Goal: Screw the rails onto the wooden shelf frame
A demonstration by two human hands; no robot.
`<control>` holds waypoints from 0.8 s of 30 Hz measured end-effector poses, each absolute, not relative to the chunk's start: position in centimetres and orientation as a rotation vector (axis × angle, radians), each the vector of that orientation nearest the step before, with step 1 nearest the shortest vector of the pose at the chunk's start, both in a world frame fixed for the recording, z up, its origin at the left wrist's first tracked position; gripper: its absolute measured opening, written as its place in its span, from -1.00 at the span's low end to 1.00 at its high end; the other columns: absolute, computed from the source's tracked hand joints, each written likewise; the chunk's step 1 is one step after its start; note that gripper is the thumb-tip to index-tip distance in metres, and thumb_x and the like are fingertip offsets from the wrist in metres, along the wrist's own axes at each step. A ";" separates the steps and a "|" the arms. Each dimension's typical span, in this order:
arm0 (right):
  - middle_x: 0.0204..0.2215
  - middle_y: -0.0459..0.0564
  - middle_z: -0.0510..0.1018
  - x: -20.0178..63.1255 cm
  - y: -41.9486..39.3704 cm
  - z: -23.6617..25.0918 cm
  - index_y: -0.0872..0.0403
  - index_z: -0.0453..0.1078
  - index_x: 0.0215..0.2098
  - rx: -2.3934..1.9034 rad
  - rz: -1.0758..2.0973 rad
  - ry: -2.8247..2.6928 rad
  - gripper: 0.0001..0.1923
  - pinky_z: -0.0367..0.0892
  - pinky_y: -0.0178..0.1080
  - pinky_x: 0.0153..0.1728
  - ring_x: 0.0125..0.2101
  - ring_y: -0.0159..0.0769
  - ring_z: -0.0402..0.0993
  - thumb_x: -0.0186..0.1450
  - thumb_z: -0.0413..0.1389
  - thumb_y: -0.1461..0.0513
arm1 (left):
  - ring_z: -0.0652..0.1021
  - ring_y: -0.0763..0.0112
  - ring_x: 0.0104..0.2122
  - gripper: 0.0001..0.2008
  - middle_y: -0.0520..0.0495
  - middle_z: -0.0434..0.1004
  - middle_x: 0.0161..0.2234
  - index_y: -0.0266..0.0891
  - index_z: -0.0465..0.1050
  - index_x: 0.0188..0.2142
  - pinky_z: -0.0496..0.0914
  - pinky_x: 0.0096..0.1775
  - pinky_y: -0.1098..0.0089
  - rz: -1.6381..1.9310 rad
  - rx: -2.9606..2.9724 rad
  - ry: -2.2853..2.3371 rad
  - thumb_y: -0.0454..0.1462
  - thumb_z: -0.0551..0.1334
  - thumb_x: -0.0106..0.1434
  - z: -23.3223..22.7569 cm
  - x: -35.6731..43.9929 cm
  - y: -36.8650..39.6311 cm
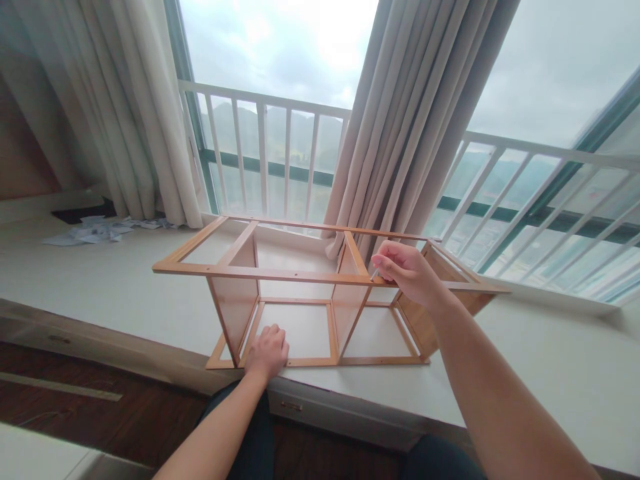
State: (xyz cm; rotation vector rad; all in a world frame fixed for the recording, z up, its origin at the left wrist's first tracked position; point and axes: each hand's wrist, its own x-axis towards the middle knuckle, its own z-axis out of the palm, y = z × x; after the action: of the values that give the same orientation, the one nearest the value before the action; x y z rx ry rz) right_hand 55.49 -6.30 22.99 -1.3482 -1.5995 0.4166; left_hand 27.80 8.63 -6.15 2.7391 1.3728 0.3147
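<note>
A wooden shelf frame (295,272) lies on its side on the white ledge, with upright panels between its upper and lower rails. My right hand (400,267) is closed in a pinch above the upper front rail. Between its fingers is a thin, light metal rod that looks like a hex key (374,273); its tip meets the rail where a panel joins it. Lower down, my left hand (267,350) rests with curled fingers over the lower front rail, near the left panel (233,287). Its fingertips are partly hidden.
The white ledge (125,287) runs below the windows, with drawers in its front. Crumpled papers or plastic (95,230) and a dark flat item (83,211) lie at the left. Behind the frame hang grey curtains (400,120) and a white railing (287,137).
</note>
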 end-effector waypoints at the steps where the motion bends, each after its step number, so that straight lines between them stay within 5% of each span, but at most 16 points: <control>1: -0.60 -0.21 0.23 55.4 -6.3 23.0 0.04 0.30 -0.41 -1.351 0.408 -1.596 -0.50 0.00 -0.30 -0.54 -0.57 -0.44 0.10 0.39 0.21 -0.16 | 0.47 0.10 0.01 -0.79 -0.19 0.53 -0.06 -0.17 0.47 -0.21 0.34 -0.02 0.12 0.316 2.740 1.374 -0.28 0.05 0.42 -6.2 27.8 8.6; 24: -0.60 -0.19 0.24 55.2 -6.4 23.0 0.01 0.21 -0.46 -1.399 0.280 -1.592 -0.47 0.03 -0.30 -0.56 -0.58 -0.41 0.14 0.38 0.20 -0.17 | 0.46 0.10 0.02 -0.77 -0.21 0.53 -0.05 -0.18 0.50 -0.17 0.33 0.00 0.12 0.310 2.711 1.374 -0.28 0.06 0.41 -6.2 27.8 8.6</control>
State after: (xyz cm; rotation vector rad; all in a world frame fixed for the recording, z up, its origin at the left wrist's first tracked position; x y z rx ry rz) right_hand 55.20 -6.45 22.98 -1.3994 -1.5920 0.2798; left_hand 27.83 8.63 -6.15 2.7106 1.3737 0.3103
